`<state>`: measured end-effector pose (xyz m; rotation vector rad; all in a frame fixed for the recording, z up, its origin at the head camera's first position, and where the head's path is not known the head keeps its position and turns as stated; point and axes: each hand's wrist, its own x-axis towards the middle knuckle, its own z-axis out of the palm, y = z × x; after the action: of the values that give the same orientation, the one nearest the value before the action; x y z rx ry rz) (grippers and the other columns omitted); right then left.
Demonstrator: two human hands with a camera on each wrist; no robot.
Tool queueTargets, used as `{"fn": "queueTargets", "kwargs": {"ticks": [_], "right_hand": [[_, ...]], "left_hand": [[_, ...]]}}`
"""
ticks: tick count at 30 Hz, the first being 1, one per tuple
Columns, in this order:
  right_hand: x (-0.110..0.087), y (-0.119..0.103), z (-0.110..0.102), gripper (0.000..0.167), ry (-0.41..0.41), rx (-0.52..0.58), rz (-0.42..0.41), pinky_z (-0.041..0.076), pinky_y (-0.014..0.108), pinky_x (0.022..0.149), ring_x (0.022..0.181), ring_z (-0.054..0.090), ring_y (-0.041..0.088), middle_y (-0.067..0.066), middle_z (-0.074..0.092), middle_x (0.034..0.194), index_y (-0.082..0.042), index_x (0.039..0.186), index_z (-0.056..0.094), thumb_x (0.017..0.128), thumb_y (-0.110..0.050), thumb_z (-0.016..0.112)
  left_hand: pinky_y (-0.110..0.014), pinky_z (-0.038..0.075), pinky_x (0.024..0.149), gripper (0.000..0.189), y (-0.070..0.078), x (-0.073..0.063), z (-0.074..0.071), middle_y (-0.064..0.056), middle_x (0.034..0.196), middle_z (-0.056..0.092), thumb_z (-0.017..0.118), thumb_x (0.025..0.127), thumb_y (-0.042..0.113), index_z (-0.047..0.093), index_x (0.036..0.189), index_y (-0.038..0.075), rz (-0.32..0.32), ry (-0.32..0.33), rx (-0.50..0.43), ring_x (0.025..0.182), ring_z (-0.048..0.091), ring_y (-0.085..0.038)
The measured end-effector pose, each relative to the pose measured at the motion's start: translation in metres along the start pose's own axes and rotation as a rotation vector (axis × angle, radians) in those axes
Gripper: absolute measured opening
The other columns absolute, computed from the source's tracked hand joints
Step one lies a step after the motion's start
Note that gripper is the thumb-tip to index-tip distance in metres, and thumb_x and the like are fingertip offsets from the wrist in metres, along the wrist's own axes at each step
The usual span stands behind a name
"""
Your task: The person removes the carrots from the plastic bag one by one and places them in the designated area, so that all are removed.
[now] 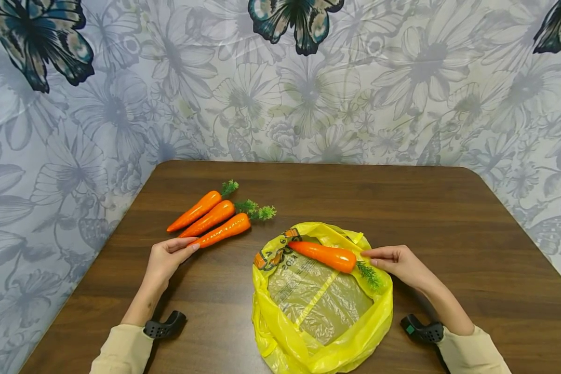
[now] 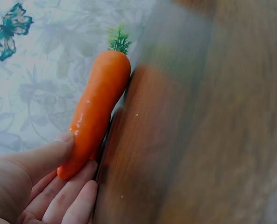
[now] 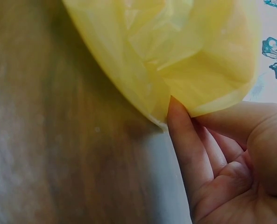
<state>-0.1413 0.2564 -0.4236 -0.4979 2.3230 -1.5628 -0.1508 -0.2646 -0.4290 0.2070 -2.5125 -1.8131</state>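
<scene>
Three shiny orange carrots with green tops lie side by side on the table's left half. My left hand [image 1: 167, 258] pinches the narrow tip of the nearest carrot [image 1: 225, 231]; the left wrist view shows the thumb on one side of this carrot [image 2: 94, 105] and fingers beneath. A yellow plastic bag [image 1: 273, 327] stands with its mouth wide. Inside its far rim is another carrot [image 1: 324, 256], its green top pointing right. My right hand [image 1: 404, 265] pinches the bag's right rim between thumb and fingers, beside that green top. In the right wrist view, the bag [image 3: 175, 56] hides the carrot.
The brown wooden table [image 1: 472, 223] has a far edge against a floral wall [image 1: 308, 109] with butterfly decorations. Beyond the held carrot lie the middle carrot [image 1: 210, 218] and the farthest carrot [image 1: 196, 209]. Both wrists wear black bands.
</scene>
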Motion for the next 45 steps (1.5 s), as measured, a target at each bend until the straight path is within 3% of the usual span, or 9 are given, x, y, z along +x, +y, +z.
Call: {"fn": "queueTargets", "kwargs": {"ticks": [13,25,32,45], "right_hand": [[-0.0002,-0.0014,-0.0006,0.03,-0.001,0.004,0.001,0.05,0.025,0.079,0.099,0.059,0.006,0.026,0.059,0.115,0.011,0.119,0.059,0.093,-0.006,0.058],[-0.0007,-0.0013,-0.0008,0.031,0.0,-0.002,0.005,0.05,0.025,0.079,0.099,0.059,0.005,0.026,0.059,0.115,0.011,0.119,0.059,0.093,-0.005,0.058],[-0.0003,-0.0021,-0.0007,0.03,0.0,-0.006,0.015,0.05,0.026,0.079,0.099,0.059,0.006,0.024,0.06,0.115,0.01,0.118,0.06,0.093,-0.006,0.058],[0.0003,-0.0014,0.0002,0.03,-0.002,-0.004,0.009,0.05,0.025,0.079,0.099,0.059,0.005,0.024,0.06,0.115,0.01,0.118,0.06,0.093,-0.005,0.058]], "left_hand": [[-0.015,0.048,0.071,0.039,-0.0014,0.0008,0.0021,-0.014,0.101,0.068,0.075,0.082,0.019,0.066,0.11,-0.007,0.043,0.064,0.05,0.087,0.057,0.0],[-0.014,0.048,0.069,0.035,-0.001,0.0004,0.0044,-0.019,0.102,0.066,0.075,0.081,0.015,0.067,0.107,-0.008,0.082,0.078,0.064,0.083,0.06,0.003],[-0.012,0.047,0.066,0.033,-0.0001,-0.0016,0.0035,-0.018,0.098,0.068,0.077,0.08,0.018,0.07,0.103,-0.005,0.126,0.107,0.172,0.08,0.06,0.003],[-0.01,0.046,0.068,0.036,-0.0009,-0.0026,0.0018,-0.017,0.1,0.067,0.077,0.079,0.021,0.07,0.105,-0.003,0.125,0.111,0.202,0.089,0.063,-0.007]]}}
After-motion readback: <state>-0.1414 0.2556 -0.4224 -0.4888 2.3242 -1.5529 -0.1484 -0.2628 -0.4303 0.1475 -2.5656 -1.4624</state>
